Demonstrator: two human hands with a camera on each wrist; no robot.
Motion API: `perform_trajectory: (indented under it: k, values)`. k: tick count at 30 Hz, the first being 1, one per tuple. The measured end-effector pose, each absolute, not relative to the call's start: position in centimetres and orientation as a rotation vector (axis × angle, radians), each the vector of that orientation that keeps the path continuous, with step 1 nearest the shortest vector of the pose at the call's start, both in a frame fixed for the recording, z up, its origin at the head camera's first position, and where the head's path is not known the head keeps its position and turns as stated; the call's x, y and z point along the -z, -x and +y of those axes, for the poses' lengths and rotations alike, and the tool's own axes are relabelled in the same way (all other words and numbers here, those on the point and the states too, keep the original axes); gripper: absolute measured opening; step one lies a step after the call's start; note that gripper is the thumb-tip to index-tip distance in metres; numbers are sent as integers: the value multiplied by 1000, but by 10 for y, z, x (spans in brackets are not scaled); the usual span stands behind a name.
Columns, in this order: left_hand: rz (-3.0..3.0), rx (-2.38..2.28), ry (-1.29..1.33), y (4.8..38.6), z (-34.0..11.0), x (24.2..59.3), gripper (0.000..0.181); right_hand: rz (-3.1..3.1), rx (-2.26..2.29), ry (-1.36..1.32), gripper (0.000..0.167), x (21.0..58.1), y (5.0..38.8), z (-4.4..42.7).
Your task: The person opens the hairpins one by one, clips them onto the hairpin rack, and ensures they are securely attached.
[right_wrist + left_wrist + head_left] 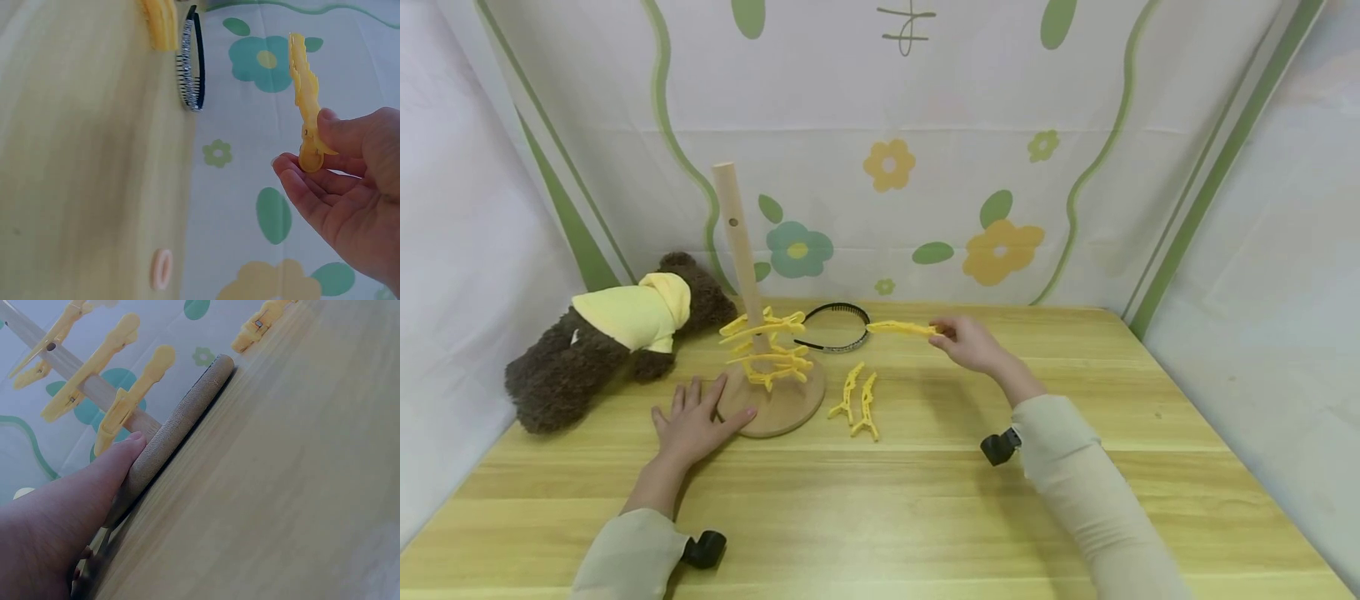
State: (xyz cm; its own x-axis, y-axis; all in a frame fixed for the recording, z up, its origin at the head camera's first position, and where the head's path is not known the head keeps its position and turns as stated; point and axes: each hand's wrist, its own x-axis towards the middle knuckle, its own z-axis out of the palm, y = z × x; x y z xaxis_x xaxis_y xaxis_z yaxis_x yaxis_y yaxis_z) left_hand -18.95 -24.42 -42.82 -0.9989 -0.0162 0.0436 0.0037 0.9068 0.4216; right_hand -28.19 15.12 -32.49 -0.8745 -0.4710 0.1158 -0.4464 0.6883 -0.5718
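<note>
Above the far side of the desk (pixel 880 517) — to the right of the stand (pixel 752 304) — the right hand (pixel 970 343) is pinching a yellow clip (pixel 305 94) near one end, its grip closed between thumb and fingers, and the clip's other end is pointing left. The left hand (pixel 696 425) is resting at the stand's round base (pixel 786 412), its grip spread wide with fingers fanned, the thumb lying on the base. More clips (pixel 92 365) are clasping the lower pole (pixel 740 250), and two loose clips (pixel 867 404) are lying side by side on the desk, just right of the base. The headband (pixel 187 69) is lying behind them, while a bear (pixel 632 321) is lying left of the stand.
</note>
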Motion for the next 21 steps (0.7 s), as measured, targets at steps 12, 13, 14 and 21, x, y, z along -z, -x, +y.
perform_trajectory:
  k: [12, 13, 14, 21]
  values:
    - [-3017, 684, 5, 189, -244, 428, 90, 2889, 873, 944, 29, 278, 289, 135]
    - [-3017, 685, 4, 189, -244, 428, 90, 2889, 873, 958, 29, 275, 289, 132]
    - [-3015, 685, 3, 189, -244, 429, 90, 2888, 875, 965, 28, 272, 289, 130]
    - [-3018, 682, -1, 189, -244, 428, 90, 2906, 863, 1054, 23, 259, 288, 104]
